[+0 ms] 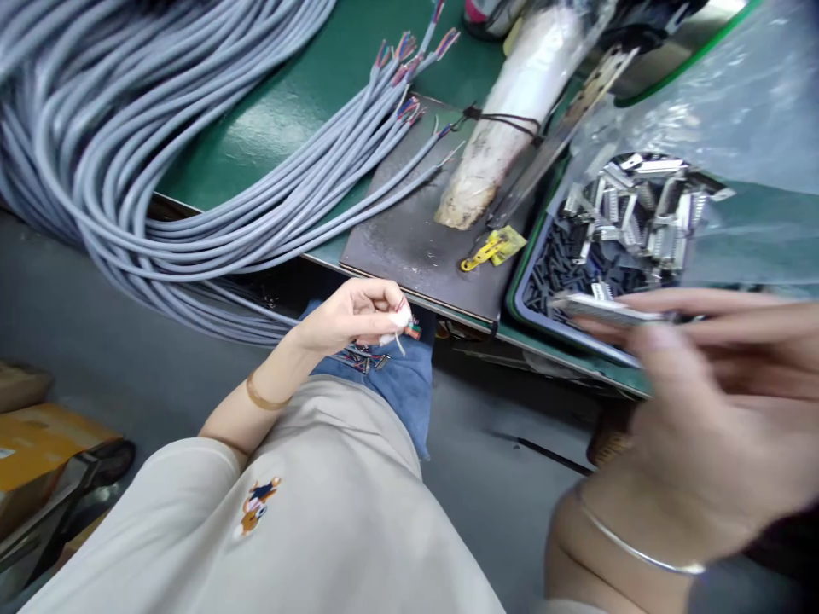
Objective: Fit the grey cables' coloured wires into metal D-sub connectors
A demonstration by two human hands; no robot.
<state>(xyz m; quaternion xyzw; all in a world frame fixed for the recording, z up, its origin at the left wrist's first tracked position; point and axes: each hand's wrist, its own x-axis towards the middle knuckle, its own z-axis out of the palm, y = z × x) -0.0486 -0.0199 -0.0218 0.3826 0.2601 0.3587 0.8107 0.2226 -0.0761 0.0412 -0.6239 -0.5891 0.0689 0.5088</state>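
Note:
My left hand (351,315) is closed in a pinch on a cable end (415,329) with short coloured wires sticking out, in front of the bench edge. Something white (400,317) covers or sits at its fingertips; I cannot tell which. Over the near edge of a blue-rimmed bin (519,286), my right hand (717,401) pinches a slim silver metal connector piece (601,309) between thumb and fingers. That bin holds a pile of silver connector pieces (640,205) and many small black parts (556,264).
Grey cables (256,239) sweep across the green bench (256,145), their stripped ends on a dark board (409,247). A wrapped white roll (505,119), a yellow clip-like tool (483,251) and clear plastic sheeting (735,119) lie there. Cardboard boxes (44,443) stand lower left.

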